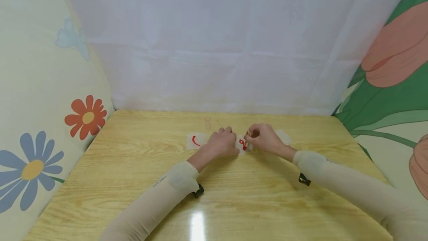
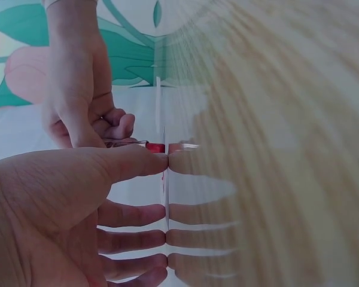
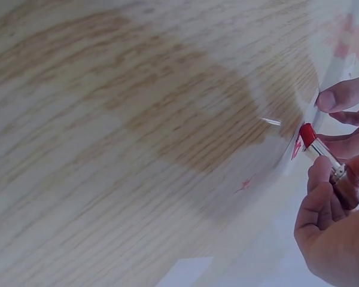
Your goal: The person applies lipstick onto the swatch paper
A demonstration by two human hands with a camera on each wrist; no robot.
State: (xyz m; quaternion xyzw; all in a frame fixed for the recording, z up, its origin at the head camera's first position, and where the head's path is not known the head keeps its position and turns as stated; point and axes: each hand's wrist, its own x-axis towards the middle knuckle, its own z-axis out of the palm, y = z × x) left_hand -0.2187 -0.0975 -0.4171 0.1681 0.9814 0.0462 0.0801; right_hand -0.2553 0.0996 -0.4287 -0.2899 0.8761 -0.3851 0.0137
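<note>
In the head view my right hand (image 1: 266, 137) pinches a lipstick whose red tip meets a small white sheet of paper (image 1: 241, 151). The right wrist view shows the lipstick (image 3: 322, 152) more clearly, with a silvery tube and a darker base between thumb and fingers. Red strokes mark the paper around the tip. My left hand (image 1: 221, 143) rests beside it, its fingertips touching the sheet's left edge. Seen from the left wrist, the fingers (image 2: 134, 240) of that hand are extended and spread, pressing down on the paper.
Left of my left hand lies another white sheet (image 1: 189, 143) with a curved red stroke. A third pale sheet (image 1: 284, 136) lies behind my right wrist. A faint, clear pinkish object (image 1: 207, 122) sits farther back on the glossy wooden table (image 1: 140, 159). Cloth backdrops surround the table.
</note>
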